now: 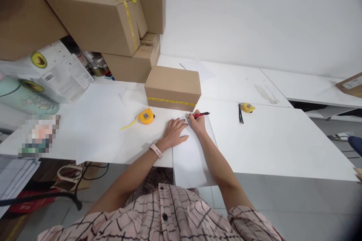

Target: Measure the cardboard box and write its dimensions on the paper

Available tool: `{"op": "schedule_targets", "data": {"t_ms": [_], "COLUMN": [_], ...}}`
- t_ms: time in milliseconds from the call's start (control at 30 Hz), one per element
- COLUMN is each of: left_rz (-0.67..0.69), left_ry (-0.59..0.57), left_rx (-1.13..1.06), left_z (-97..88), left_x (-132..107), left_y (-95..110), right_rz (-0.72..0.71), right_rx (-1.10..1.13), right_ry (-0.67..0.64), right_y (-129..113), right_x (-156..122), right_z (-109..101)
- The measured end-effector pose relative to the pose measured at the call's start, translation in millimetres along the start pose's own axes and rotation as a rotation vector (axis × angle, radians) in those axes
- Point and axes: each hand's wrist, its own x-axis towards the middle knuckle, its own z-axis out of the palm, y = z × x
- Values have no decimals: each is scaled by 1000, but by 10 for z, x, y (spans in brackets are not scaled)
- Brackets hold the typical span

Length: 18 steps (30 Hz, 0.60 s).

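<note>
My right hand (197, 122) is closed around a red and black pen (202, 115), its tip down near the top of a white sheet of paper (192, 162). The sheet hangs over the table's front edge. My left hand (174, 132) lies flat with fingers spread on the sheet's left side, holding nothing. Just beyond both hands stands a brown cardboard box (173, 83) with a yellow measuring strip across its front. A yellow tape measure (146, 116) lies left of my left hand, a bit of its blade pulled out. What is written is too small to read.
Stacked cardboard boxes (93, 22) rise at the back left, near a mint green bottle (28, 96) and white cartons with avocado pictures (59, 73). A second tape measure (247, 107) with a black strap lies to the right. A printed sheet (199, 70) lies behind the box.
</note>
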Motion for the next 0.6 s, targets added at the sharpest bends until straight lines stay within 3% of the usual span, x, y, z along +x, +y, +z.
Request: {"op": "schedule_targets", "data": {"t_ms": [600], "left_rz": [2], "left_ry": [6], "left_rx": [-9], "left_z": [46], "left_x": [9], "left_y": [-25], "right_rz": [-38], "right_rx": [-54], "right_ry": [-14], "right_y": [100], "right_x": [10], "right_z": [21]}}
